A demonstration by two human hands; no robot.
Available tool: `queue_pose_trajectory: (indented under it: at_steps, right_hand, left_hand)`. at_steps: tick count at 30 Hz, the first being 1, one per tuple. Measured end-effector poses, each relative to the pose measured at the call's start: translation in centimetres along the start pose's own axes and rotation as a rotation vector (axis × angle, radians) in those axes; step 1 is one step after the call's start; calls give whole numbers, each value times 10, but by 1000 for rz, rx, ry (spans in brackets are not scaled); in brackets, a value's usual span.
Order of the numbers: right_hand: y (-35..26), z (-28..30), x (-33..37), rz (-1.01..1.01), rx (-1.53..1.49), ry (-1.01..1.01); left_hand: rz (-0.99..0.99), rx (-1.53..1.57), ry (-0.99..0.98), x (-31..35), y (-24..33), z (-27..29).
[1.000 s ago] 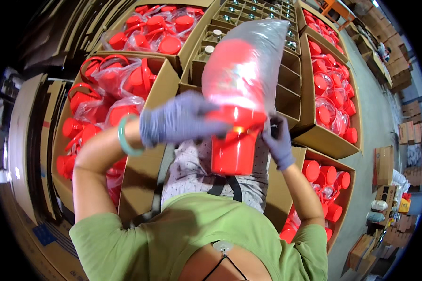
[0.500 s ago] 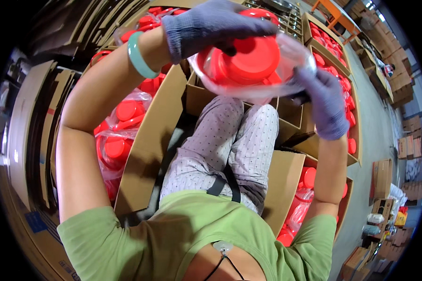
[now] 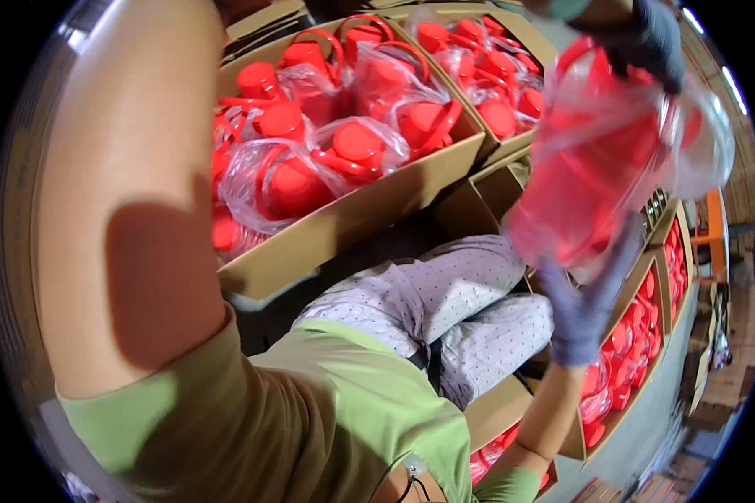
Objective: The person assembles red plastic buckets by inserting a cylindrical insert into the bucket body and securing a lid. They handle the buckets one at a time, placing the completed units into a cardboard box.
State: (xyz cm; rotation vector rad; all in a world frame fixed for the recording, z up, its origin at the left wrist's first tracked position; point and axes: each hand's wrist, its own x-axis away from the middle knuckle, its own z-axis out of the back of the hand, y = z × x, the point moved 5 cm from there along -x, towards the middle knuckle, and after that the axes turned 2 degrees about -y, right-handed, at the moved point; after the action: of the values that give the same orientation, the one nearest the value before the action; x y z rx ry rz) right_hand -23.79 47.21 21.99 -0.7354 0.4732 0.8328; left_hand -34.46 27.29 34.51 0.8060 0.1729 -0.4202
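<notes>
A red flask with a looped handle hangs in front of me at the upper right, wrapped in a loose clear plastic bag. My left hand, in a dark grey glove, is closed on the flask's top end, with bunched film around the fingers. Gloved too, my right hand cups the lower end from below, thumb and fingers apart around it. The flask is tilted, and motion smears its outline. Much of my left forearm lies outside the picture.
An open carton of similar bagged red flasks stands at my left, with another carton beyond it. Further filled cartons line the right side. My legs lie between them. An orange stand is at the far right.
My view has swung left, bringing the left cartons into full sight. The flask has tipped from lid-facing to side-on. My right hand has shifted from the bag's side to beneath the flask.
</notes>
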Motion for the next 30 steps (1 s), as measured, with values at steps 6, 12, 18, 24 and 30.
queue_pose_trajectory:
  at_steps: [6,12,18,24,30]
  right_hand:
    - [-13,-118,-74,-27,-355,212]
    - [-22,-274,-125,-108,-668,149]
    - [-14,-398,-85,-313,-731,-203]
    - [38,-417,-46,-299,-501,-381]
    - [29,-352,-8,-143,-573,-348]
  left_hand:
    - [185,-198,70,58,-43,95]
    - [352,-445,74,111,-70,155]
    - [486,-617,14,155,-118,156]
    - [796,13,269,169,-239,119]
    - [982,43,182,198,-348,82]
